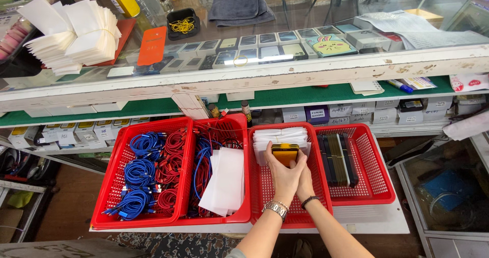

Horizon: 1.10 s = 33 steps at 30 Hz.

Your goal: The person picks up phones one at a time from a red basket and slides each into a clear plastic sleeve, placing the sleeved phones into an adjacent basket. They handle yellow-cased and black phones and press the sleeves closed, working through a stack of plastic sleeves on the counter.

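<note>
Centre-frame, above the red plastic mesh basket [265,186], the left hand [283,177] and right hand [304,180] close together around a flat yellow rectangular slab [284,153]. Judged rigid, light and smooth-faced; hold by its side edges. Long axis apparently runs left-right across the frame.

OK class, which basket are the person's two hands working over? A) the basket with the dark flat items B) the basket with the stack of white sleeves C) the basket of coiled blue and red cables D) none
B: both hands hold a yellow flat item over the red basket with the white sleeves.
</note>
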{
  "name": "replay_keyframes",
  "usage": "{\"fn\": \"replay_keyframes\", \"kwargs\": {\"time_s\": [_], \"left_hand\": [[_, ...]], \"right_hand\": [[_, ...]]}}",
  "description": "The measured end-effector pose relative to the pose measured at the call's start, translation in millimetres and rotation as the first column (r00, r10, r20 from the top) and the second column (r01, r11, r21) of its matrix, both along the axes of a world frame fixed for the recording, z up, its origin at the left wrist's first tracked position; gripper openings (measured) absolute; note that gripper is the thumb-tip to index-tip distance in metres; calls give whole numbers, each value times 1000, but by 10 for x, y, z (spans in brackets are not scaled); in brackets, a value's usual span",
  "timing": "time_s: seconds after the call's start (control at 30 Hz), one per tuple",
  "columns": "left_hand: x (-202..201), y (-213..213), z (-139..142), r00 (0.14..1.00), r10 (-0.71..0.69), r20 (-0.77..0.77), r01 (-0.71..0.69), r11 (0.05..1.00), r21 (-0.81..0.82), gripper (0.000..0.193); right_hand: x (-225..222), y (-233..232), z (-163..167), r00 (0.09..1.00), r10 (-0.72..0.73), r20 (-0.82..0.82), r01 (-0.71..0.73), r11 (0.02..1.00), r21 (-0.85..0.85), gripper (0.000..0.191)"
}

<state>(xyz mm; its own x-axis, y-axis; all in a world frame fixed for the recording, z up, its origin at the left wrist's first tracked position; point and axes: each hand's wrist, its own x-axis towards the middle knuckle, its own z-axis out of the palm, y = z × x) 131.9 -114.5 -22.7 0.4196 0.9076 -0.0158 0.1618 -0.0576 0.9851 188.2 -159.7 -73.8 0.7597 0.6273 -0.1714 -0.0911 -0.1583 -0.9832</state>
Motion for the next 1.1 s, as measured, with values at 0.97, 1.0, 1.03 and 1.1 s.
{"fn": "replay_keyframes", "kwargs": {"time_s": [0.97, 1.0, 1.03, 1.1], "left_hand": [[192, 837, 584, 795, 255, 550, 182, 765, -617, 75], [125, 896, 612, 869, 134, 477, 186, 805, -564, 75], [43, 989, 651, 922, 14, 388, 199, 840, -504, 74], [-127, 1112, 700, 936, -199, 289, 313, 846, -432, 74]], "right_hand": [[391, 72, 1275, 568, 438, 697, 45, 829, -557, 93], [401, 91, 1334, 686, 450, 572, -59, 817, -573, 96], [409, 106, 1389, 778, 458, 430, -163, 808, -566, 99], [417, 106, 1474, 844, 519, 134, -411, 787, -460, 97]]}}
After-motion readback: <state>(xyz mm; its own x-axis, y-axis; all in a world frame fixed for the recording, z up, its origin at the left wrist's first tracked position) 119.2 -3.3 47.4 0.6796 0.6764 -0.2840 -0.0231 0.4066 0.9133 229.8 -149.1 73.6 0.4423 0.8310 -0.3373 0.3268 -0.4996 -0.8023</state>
